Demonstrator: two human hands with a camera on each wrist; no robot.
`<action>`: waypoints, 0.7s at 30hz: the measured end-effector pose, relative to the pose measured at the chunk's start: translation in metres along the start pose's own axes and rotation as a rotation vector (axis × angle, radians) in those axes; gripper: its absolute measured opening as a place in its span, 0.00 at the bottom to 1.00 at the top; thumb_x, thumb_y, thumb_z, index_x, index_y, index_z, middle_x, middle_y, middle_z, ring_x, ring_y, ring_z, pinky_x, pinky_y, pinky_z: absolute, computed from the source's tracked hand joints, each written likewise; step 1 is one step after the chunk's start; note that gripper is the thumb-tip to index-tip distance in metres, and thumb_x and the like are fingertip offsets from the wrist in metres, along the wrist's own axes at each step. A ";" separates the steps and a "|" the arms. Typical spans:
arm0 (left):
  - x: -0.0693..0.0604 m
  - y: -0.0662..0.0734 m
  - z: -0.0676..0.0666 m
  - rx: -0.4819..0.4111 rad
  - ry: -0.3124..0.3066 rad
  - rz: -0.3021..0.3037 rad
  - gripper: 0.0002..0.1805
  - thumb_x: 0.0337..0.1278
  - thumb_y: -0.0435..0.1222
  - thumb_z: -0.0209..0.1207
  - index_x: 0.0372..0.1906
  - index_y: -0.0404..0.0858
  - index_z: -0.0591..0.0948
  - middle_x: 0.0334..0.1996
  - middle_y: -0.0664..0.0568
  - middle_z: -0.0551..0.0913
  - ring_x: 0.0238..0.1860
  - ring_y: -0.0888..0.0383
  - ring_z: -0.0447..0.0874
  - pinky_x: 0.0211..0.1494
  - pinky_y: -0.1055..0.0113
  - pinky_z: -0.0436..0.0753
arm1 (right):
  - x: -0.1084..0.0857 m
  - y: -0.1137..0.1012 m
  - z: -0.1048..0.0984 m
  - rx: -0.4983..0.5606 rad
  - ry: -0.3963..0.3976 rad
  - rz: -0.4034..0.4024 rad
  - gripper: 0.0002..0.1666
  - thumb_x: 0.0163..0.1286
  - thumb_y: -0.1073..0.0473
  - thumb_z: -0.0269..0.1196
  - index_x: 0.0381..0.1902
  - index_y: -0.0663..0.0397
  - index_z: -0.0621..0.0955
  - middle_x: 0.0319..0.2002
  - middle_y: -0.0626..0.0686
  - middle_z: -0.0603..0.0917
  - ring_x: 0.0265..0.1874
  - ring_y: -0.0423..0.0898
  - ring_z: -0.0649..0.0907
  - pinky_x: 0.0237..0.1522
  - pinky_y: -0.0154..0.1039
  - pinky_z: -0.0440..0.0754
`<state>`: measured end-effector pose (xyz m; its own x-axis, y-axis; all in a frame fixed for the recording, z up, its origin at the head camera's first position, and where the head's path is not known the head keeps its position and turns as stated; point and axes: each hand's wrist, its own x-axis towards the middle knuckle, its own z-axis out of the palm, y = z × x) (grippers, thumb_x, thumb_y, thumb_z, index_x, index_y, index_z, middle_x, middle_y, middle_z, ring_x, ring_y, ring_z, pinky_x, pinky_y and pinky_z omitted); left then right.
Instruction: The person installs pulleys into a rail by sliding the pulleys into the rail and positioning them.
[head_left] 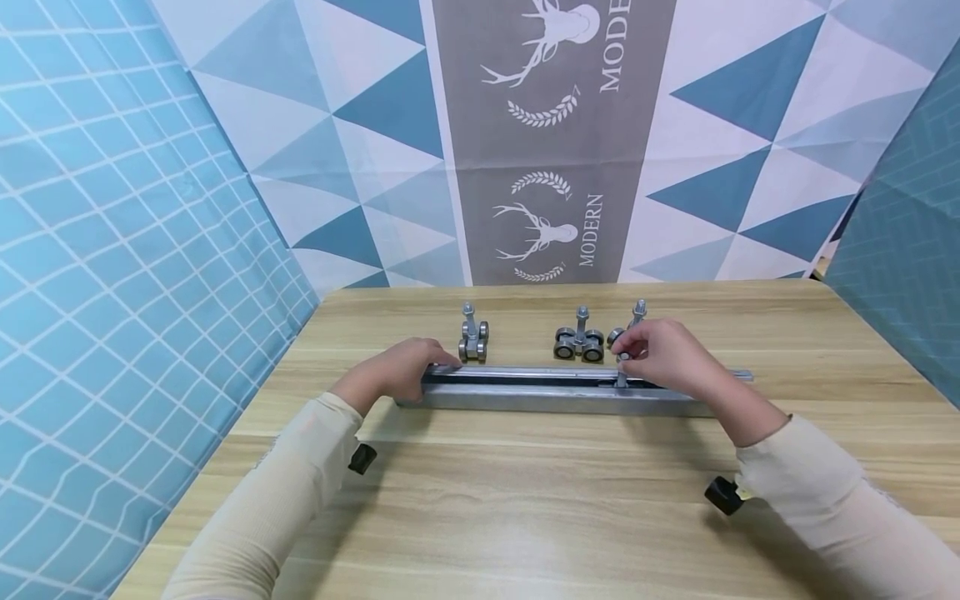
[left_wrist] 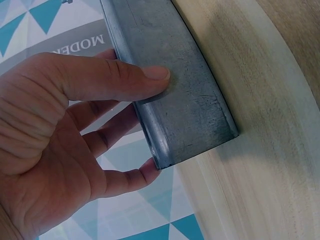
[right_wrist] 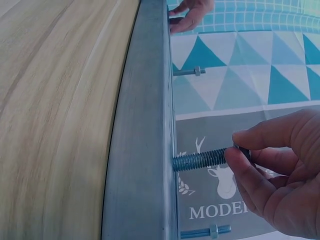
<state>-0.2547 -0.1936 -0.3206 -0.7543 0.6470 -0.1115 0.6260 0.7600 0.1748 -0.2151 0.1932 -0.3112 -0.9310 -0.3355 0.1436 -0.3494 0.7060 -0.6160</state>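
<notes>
A long grey metal rail (head_left: 525, 398) with a slot along its top lies across the table. Round its left end my left hand (head_left: 405, 369) is curled; in the left wrist view the thumb presses on the side face of the rail (left_wrist: 175, 110) and the other fingers are on the far side. A threaded bolt (right_wrist: 200, 160) stands up out of the slot near the right part of the rail. Thumb and fingertips of my right hand (right_wrist: 280, 170) pinch the top of this bolt. Whatever the bolt joins inside the rail is hidden.
Behind the rail stand wheeled trolleys with upright bolts: one at the left (head_left: 473, 337), one right of the middle (head_left: 579, 340), and another bolt (head_left: 639, 310) partly behind my right hand. Patterned cloth (head_left: 540, 142) hangs behind the wooden table (head_left: 510, 500), with blue cloth at the left.
</notes>
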 end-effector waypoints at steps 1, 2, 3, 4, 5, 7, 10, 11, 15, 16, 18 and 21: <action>0.000 0.000 0.000 -0.001 -0.001 0.000 0.42 0.26 0.12 0.59 0.59 0.39 0.81 0.51 0.48 0.82 0.53 0.52 0.78 0.54 0.58 0.78 | 0.000 0.000 0.000 0.003 0.000 -0.006 0.07 0.58 0.69 0.68 0.36 0.61 0.85 0.32 0.52 0.83 0.32 0.47 0.80 0.34 0.43 0.79; 0.000 0.000 0.000 -0.001 -0.001 0.004 0.42 0.26 0.12 0.59 0.59 0.39 0.81 0.51 0.47 0.82 0.53 0.51 0.79 0.54 0.58 0.78 | 0.001 -0.001 0.001 0.003 0.002 -0.012 0.07 0.58 0.69 0.68 0.36 0.61 0.85 0.32 0.52 0.83 0.32 0.47 0.80 0.34 0.43 0.79; 0.000 0.000 0.000 -0.002 -0.002 0.004 0.42 0.26 0.12 0.59 0.58 0.39 0.81 0.51 0.47 0.82 0.53 0.51 0.79 0.54 0.58 0.78 | 0.001 -0.001 0.001 0.000 0.004 -0.016 0.07 0.58 0.69 0.68 0.36 0.61 0.85 0.32 0.52 0.83 0.32 0.46 0.80 0.34 0.43 0.79; 0.000 0.000 -0.001 -0.003 -0.001 0.009 0.42 0.26 0.12 0.59 0.58 0.38 0.81 0.50 0.47 0.82 0.53 0.51 0.79 0.54 0.57 0.78 | 0.002 -0.001 0.002 -0.001 0.006 -0.022 0.07 0.57 0.69 0.68 0.36 0.61 0.85 0.32 0.52 0.83 0.31 0.46 0.80 0.34 0.43 0.79; 0.000 0.000 -0.001 -0.003 -0.002 0.011 0.42 0.26 0.12 0.59 0.58 0.38 0.81 0.50 0.47 0.82 0.53 0.51 0.79 0.54 0.57 0.78 | 0.002 -0.002 0.002 0.001 0.007 -0.027 0.07 0.57 0.70 0.68 0.36 0.61 0.85 0.33 0.52 0.83 0.31 0.46 0.80 0.35 0.43 0.79; -0.001 0.000 -0.001 -0.003 -0.003 0.017 0.42 0.26 0.12 0.59 0.58 0.38 0.81 0.50 0.47 0.82 0.52 0.51 0.79 0.54 0.58 0.78 | 0.002 -0.003 0.003 -0.003 0.008 -0.039 0.07 0.57 0.70 0.69 0.36 0.61 0.85 0.32 0.52 0.83 0.31 0.46 0.80 0.35 0.44 0.79; -0.001 0.000 -0.002 0.000 -0.003 0.029 0.42 0.27 0.12 0.59 0.58 0.38 0.81 0.50 0.47 0.82 0.52 0.51 0.79 0.53 0.58 0.78 | 0.003 -0.005 0.004 -0.007 0.006 -0.051 0.08 0.57 0.69 0.69 0.36 0.61 0.85 0.32 0.52 0.84 0.31 0.46 0.80 0.36 0.45 0.80; -0.001 0.000 -0.002 0.000 -0.004 0.031 0.42 0.27 0.12 0.59 0.59 0.38 0.81 0.49 0.47 0.82 0.52 0.51 0.79 0.53 0.58 0.78 | 0.004 -0.006 0.005 -0.007 0.006 -0.051 0.07 0.57 0.69 0.69 0.36 0.61 0.85 0.32 0.52 0.84 0.31 0.46 0.80 0.36 0.46 0.80; -0.001 0.000 -0.002 0.007 -0.001 0.041 0.42 0.27 0.12 0.59 0.59 0.38 0.81 0.49 0.48 0.82 0.51 0.51 0.79 0.53 0.58 0.78 | 0.006 -0.006 0.007 -0.010 0.004 -0.055 0.07 0.57 0.69 0.69 0.35 0.60 0.86 0.33 0.53 0.85 0.32 0.46 0.81 0.37 0.47 0.81; -0.001 0.000 -0.002 0.008 0.000 0.043 0.42 0.27 0.12 0.59 0.59 0.38 0.81 0.49 0.48 0.82 0.51 0.51 0.79 0.54 0.58 0.78 | 0.006 -0.007 0.007 -0.012 0.002 -0.053 0.06 0.57 0.69 0.69 0.35 0.60 0.86 0.33 0.53 0.85 0.32 0.46 0.81 0.37 0.47 0.80; -0.001 -0.001 -0.001 0.011 0.003 0.046 0.42 0.27 0.12 0.59 0.59 0.38 0.81 0.49 0.48 0.82 0.52 0.51 0.79 0.54 0.57 0.78 | 0.007 -0.006 0.008 -0.015 0.002 -0.054 0.06 0.58 0.69 0.68 0.35 0.60 0.86 0.33 0.53 0.85 0.32 0.47 0.82 0.37 0.47 0.80; -0.001 -0.001 -0.001 0.012 0.005 0.047 0.42 0.26 0.12 0.59 0.59 0.38 0.81 0.49 0.47 0.82 0.52 0.51 0.79 0.55 0.57 0.78 | 0.008 -0.007 0.010 -0.011 0.002 -0.055 0.06 0.58 0.69 0.68 0.35 0.60 0.86 0.33 0.52 0.85 0.32 0.47 0.82 0.37 0.47 0.80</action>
<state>-0.2551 -0.1949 -0.3199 -0.7247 0.6820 -0.0982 0.6634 0.7291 0.1681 -0.2193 0.1796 -0.3132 -0.9104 -0.3731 0.1787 -0.4015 0.6930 -0.5988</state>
